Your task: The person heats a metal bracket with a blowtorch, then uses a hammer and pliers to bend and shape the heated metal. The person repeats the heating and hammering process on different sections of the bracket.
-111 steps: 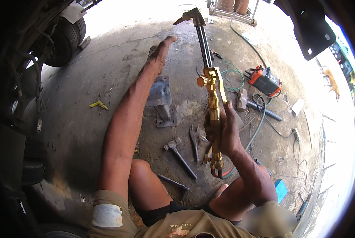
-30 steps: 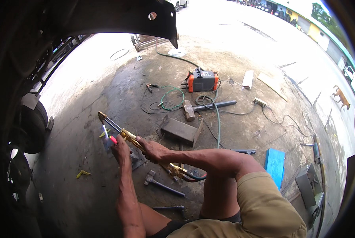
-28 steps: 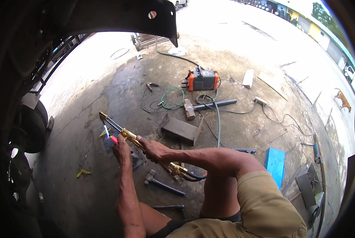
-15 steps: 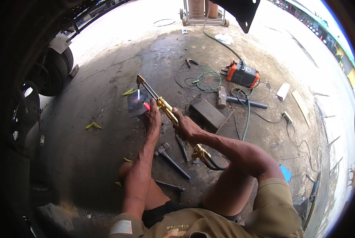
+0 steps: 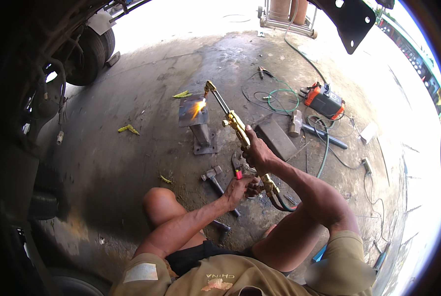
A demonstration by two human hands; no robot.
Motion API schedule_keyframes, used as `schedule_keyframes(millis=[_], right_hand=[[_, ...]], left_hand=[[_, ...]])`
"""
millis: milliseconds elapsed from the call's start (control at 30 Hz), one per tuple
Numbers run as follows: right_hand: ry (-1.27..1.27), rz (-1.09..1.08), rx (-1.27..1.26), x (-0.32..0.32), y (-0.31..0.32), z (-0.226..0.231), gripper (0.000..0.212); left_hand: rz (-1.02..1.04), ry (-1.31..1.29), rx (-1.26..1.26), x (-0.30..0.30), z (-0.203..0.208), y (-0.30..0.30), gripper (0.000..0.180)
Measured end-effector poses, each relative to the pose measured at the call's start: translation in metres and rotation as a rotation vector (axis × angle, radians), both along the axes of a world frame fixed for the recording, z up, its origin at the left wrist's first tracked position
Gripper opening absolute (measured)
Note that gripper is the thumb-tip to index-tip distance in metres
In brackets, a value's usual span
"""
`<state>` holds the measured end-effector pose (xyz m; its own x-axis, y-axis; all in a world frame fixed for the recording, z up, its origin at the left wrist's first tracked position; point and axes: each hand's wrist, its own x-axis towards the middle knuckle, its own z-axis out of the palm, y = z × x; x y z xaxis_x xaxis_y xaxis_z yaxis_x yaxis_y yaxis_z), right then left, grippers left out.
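Observation:
My right hand (image 5: 259,153) is wrapped around the brass body of a cutting torch (image 5: 236,123). The torch points up and to the left, and its flame (image 5: 198,108) burns orange against a dark metal plate (image 5: 188,114). That plate tops a short steel stand (image 5: 201,135) with a flat drilled base. Close to the torch's rear valves, my left hand (image 5: 239,191) is closed, with pliers (image 5: 237,166) sticking up from it; their jaws are dark and the handle red. Its fingertips reach the brass valve end (image 5: 268,185), partly hidden, and hoses trail from there.
Hammers (image 5: 213,175) and a rod lie by my knees. Right of the torch are a steel box section (image 5: 275,138), a sledgehammer (image 5: 296,123) and an orange-black welding machine (image 5: 325,102) with cables. A vehicle tyre (image 5: 90,54) stands left; a black bracket (image 5: 349,24) hangs overhead.
My left hand has drawn back from the plate to the torch's rear valves, bringing the pliers. The flame has turned from a small white jet to an orange spread on the plate.

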<state>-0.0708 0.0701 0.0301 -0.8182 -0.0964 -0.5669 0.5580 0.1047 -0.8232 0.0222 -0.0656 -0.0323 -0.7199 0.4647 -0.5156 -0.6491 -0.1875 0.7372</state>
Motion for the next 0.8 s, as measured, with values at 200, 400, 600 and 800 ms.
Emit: schedule_keyframes(millis=[200, 400, 600, 800], right_hand=[[-0.018, 0.043, 0.0, 0.0, -0.002, 0.0, 0.078], [-0.021, 0.056, 0.016, 0.004, -0.005, 0.001, 0.08], [-0.02, 0.03, 0.022, 0.008, -0.004, 0.005, 0.078], [0.028, 0.066, 0.116, 0.007, -0.001, 0.0, 0.082]], left_hand=[[-0.058, 0.052, 0.196, 0.015, -0.005, 0.009, 0.032], [-0.036, 0.201, 0.094, 0.027, -0.033, 0.013, 0.03], [-0.017, 0.144, 0.183, 0.027, -0.022, 0.017, 0.031], [-0.007, 0.085, 0.232, 0.025, -0.028, 0.023, 0.033]])
